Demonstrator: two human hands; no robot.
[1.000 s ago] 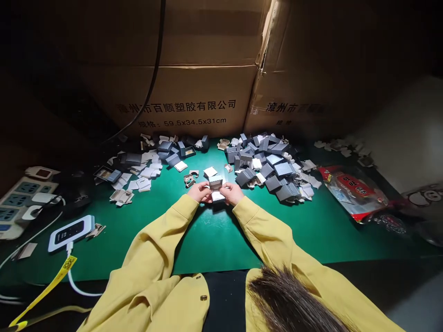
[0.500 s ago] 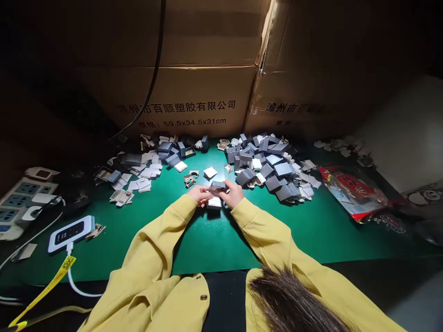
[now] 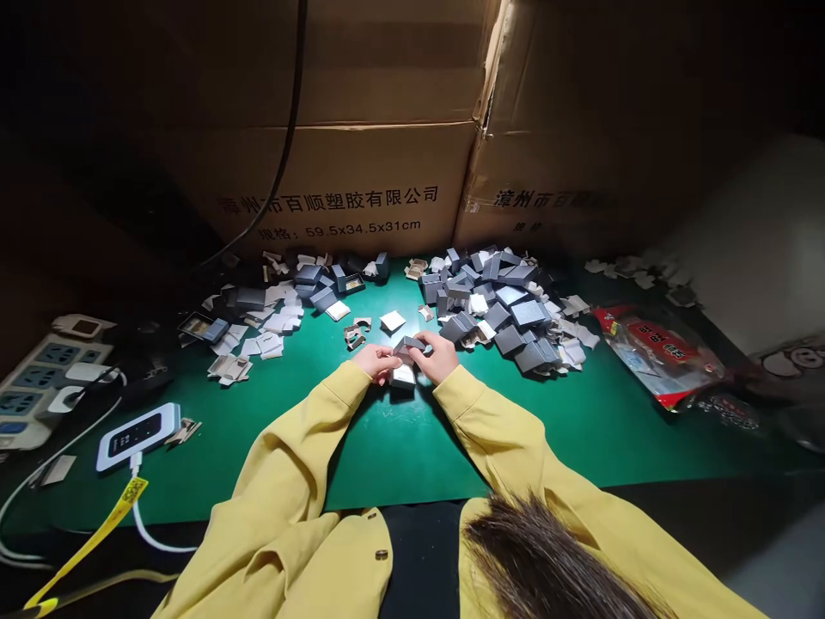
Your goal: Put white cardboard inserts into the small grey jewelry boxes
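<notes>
My right hand (image 3: 439, 357) grips a small grey box lid (image 3: 408, 344) from its right side, fingers bent over the top. From the left, my left hand (image 3: 379, 362) pinches the same lid near its lower left corner. Just below it on the table lies an open small box base (image 3: 403, 376) with a white insert. Whether lid and base touch is hard to see. Beyond my hands are a white card piece (image 3: 393, 321) and some torn cardboard scraps (image 3: 356, 334).
Grey boxes (image 3: 509, 314) are heaped at the right, with more boxes and white inserts (image 3: 274, 322) at the left. A red plastic bag (image 3: 663, 352) lies far right. At left are a white device (image 3: 138, 434) and a power strip (image 3: 48, 378). Large cartons (image 3: 361, 172) stand behind.
The lid has turned slightly and tilts differently between my hands. Both hands have stayed near the same spot, and the view has shifted a little.
</notes>
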